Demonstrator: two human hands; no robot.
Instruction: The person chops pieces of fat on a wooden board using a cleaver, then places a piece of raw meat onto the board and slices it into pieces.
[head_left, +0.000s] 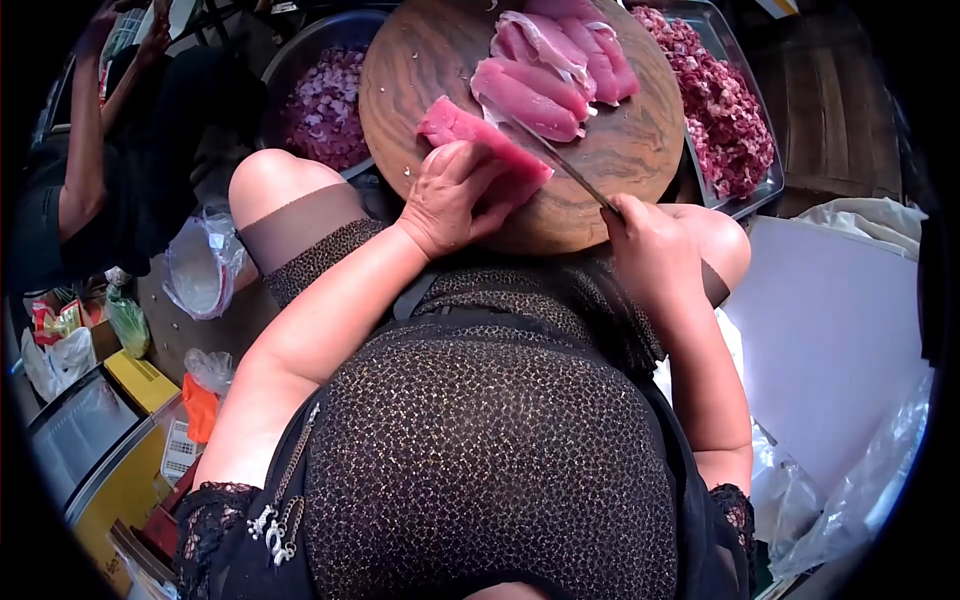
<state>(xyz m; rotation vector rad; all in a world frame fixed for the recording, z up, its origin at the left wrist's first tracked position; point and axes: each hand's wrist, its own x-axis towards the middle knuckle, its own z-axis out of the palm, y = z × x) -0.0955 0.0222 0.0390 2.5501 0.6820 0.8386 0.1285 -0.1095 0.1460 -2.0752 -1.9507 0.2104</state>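
My left hand (452, 197) grips a long block of pink raw meat (470, 130) near the front left of a round wooden chopping board (405, 50). In my right hand (650, 235) is a knife (572, 172), its handle wrapped by my fingers. The blade slants up and left across the board, its far end close to the meat block and the nearest slice. Whether the edge touches the meat I cannot tell. Several cut pieces of raw meat (530, 95) lie overlapping behind the blade.
A metal bowl of chopped meat (330, 105) stands left of the board, a metal tray of minced meat (715, 110) to its right. Another person (110, 170) sits at far left. Plastic bags (205, 265) lie below them. A pale flat panel (820, 330) is at my right.
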